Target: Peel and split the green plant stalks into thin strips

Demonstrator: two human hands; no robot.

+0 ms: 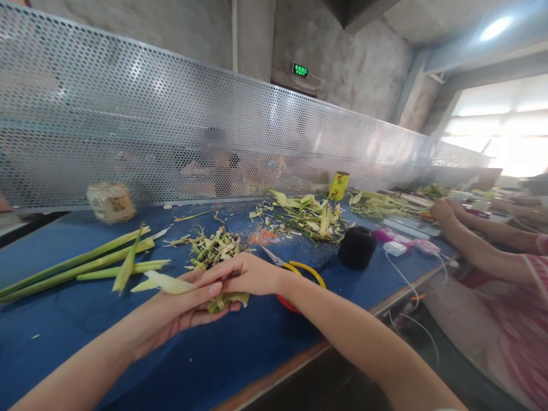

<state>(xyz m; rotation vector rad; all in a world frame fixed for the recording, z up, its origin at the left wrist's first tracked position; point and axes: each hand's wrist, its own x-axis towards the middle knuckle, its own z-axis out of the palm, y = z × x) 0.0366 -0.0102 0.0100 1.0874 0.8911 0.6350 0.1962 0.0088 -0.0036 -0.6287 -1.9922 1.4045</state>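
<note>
My left hand (171, 311) reaches in from the lower left, its fingers curled under a folded green leaf strip (229, 302). My right hand (244, 274) lies over it from the right, its fingers closed against the same strip. A pale, broad leaf end (171, 283) sticks out to the left above my left hand. Part of the strip is hidden between my hands. Just behind my right wrist lies a pair of scissors (274, 256) with yellow and red handles, partly covered by my forearm. A heap of trimmed plant scraps (218, 245) sits right beyond my hands.
Long green stalks (89, 260) lie at left on the blue table (149, 371), near a wrapped roll (110, 202). Farther back are leaf scraps (317, 217), a yellow can (339, 185) and a black spool (357, 247). A white charger (394, 248) trails cables. A co-worker's arm (479, 240) is at right; a perforated screen (180, 114) stands behind.
</note>
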